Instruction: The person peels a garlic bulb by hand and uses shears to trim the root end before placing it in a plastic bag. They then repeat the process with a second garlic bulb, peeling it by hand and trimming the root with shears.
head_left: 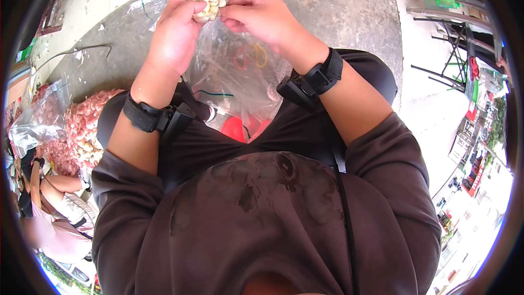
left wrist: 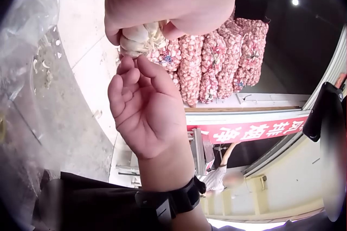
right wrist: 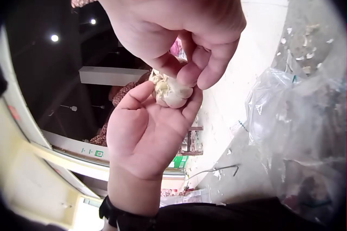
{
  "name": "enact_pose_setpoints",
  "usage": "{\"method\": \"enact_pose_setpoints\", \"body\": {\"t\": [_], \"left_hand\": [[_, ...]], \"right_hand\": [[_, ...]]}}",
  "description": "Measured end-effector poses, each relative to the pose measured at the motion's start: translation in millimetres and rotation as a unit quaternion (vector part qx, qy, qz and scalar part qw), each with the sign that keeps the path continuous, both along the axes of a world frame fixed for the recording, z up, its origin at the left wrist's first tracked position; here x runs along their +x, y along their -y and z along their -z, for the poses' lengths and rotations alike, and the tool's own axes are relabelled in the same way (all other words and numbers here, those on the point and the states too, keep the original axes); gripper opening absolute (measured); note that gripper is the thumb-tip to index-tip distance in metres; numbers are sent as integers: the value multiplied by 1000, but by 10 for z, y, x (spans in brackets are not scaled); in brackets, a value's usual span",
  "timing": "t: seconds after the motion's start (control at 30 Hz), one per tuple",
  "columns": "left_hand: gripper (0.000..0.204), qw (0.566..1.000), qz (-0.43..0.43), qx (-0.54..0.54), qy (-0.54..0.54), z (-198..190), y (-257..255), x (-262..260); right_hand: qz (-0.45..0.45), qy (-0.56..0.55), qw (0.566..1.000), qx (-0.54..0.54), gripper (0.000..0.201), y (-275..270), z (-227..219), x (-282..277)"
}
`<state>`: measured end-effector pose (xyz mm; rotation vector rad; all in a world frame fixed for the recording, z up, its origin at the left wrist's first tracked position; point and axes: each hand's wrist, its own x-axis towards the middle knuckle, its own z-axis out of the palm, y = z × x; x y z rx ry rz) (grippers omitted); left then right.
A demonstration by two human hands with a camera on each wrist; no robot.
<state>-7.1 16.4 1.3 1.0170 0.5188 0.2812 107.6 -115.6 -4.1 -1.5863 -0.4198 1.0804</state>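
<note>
My left hand (head_left: 177,35) holds a pale garlic bulb (head_left: 212,4) up in front of me, thumb across its near side and fingers behind it. From the right, my right hand (head_left: 263,17) pinches at the bulb's edge with thumb and bent fingers. In the right wrist view the bulb (right wrist: 172,91) lies in the left fingers, its cloves and papery skin showing, with the right fingertips (right wrist: 190,74) on it. In the left wrist view the left hand partly hides the bulb (left wrist: 142,38). Below the hands hangs a clear plastic bag (head_left: 240,76) between my knees.
Pink mesh sacks of garlic (left wrist: 227,52) are stacked beyond the hands. More garlic (head_left: 87,125) lies at my left, near a seated person (head_left: 63,213). Bits of garlic skin dot the concrete floor (head_left: 349,11). A bent metal rod (head_left: 82,50) and black folding frames (head_left: 453,60) stand at the sides.
</note>
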Motion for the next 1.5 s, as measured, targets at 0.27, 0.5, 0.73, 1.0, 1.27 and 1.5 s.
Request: {"method": "enact_pose_setpoints", "body": {"t": [0.27,0.5,0.73,1.0,1.27,1.5], "left_hand": [[41,994,20,103,-32,118,70,-3],[37,978,17,200,-64,111,138,-7],[37,981,18,180,-74,32,54,-24],[41,996,-43,33,-70,-57,-31,-1],[41,996,-39,-34,-67,7,-65,26],[42,995,-35,-44,-87,-32,-49,42]], "right_hand": [[86,-107,991,10,18,-2,39,-41],[76,-49,995,-31,18,-7,63,-73],[7,21,998,-57,19,1,39,-9],[2,80,997,-16,34,-31,45,-31],[-25,31,993,108,29,-22,67,-77],[-45,64,995,58,33,-21,32,-53]]}}
